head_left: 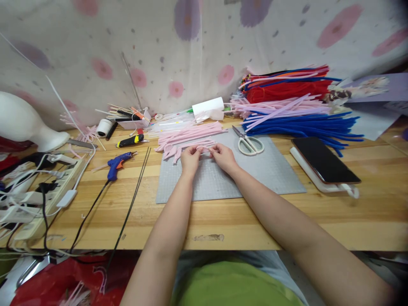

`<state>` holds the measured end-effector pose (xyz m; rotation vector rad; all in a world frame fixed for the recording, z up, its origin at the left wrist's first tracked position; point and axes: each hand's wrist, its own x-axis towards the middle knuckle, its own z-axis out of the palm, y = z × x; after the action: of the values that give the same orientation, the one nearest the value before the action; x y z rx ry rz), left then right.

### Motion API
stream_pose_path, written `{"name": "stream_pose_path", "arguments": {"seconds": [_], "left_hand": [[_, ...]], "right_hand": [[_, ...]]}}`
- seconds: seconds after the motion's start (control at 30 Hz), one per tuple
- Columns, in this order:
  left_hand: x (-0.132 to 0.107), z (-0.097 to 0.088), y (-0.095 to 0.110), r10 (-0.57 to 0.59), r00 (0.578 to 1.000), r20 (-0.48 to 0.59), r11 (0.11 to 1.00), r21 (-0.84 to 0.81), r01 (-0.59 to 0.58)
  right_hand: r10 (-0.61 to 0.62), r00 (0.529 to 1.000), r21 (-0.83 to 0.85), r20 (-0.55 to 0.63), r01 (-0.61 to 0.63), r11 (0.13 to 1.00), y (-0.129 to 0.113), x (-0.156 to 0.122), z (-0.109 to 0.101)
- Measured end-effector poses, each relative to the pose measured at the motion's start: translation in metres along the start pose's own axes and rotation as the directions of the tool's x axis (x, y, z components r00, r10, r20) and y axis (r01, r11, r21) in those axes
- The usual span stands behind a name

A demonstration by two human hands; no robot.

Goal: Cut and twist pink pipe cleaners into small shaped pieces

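Both my hands meet over the far part of a grey cutting mat. My left hand and my right hand each pinch an end of one pink pipe cleaner, fingers closed on it. Just beyond them lies a loose pile of pink pipe cleaners, some bent. A pair of white-handled scissors rests on the mat to the right of my right hand.
Stacks of red, pink and blue pipe cleaners fill the back right. A phone lies right. A blue glue gun, its cord, thin black rods, a utility knife and power strips sit left.
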<state>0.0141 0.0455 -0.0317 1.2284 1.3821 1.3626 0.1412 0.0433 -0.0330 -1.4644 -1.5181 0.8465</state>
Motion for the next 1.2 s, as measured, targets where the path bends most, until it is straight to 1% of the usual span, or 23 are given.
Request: {"name": "stream_pose_path", "arguments": {"seconds": [0.07, 0.17, 0.27, 0.37, 0.47, 0.6, 0.7, 0.9, 1.07, 1.2], "left_hand": [[-0.001, -0.002, 0.0, 0.054, 0.998, -0.026, 0.993, 0.108, -0.051], [-0.002, -0.004, 0.001, 0.149, 0.987, -0.067, 0.949, 0.29, -0.124], [-0.005, -0.004, 0.003, 0.183, 0.981, -0.069, 0.895, 0.424, -0.138], [-0.006, -0.003, 0.006, 0.197, 0.979, -0.057, 0.857, 0.494, -0.144], [-0.006, 0.0, 0.008, 0.2, 0.98, -0.019, 0.841, 0.517, -0.162], [-0.004, 0.0, 0.005, 0.18, 0.982, 0.06, 0.855, 0.485, -0.186], [-0.004, 0.002, 0.005, 0.167, 0.984, 0.066, 0.855, 0.487, -0.178], [-0.004, 0.003, 0.01, 0.188, 0.979, 0.077, 0.847, 0.491, -0.201], [0.001, -0.003, 0.01, 0.144, 0.984, 0.101, 0.867, 0.468, -0.175], [-0.001, -0.003, 0.008, 0.146, 0.985, 0.088, 0.841, 0.514, -0.171]], "right_hand": [[-0.028, 1.0, -0.048, 0.001, 0.028, 0.998, -0.002, -0.002, -0.001], [-0.072, 0.997, -0.154, 0.006, 0.072, 0.985, -0.005, -0.003, 0.0], [-0.09, 0.996, -0.255, 0.025, 0.093, 0.962, -0.007, -0.005, 0.002], [-0.092, 0.996, -0.332, 0.006, 0.089, 0.939, -0.009, -0.006, 0.003], [-0.068, 0.997, -0.369, -0.029, 0.053, 0.928, -0.01, -0.007, 0.002], [-0.021, 0.998, -0.349, -0.059, -0.001, 0.937, -0.01, -0.006, -0.001], [-0.025, 0.997, -0.371, -0.077, -0.005, 0.929, -0.008, -0.006, -0.001], [-0.063, 0.994, -0.411, -0.087, 0.022, 0.911, -0.01, -0.009, 0.004], [-0.106, 0.993, -0.413, -0.043, 0.079, 0.907, -0.013, -0.009, 0.011], [-0.113, 0.994, -0.376, -0.008, 0.102, 0.921, -0.013, -0.007, 0.011]]}}
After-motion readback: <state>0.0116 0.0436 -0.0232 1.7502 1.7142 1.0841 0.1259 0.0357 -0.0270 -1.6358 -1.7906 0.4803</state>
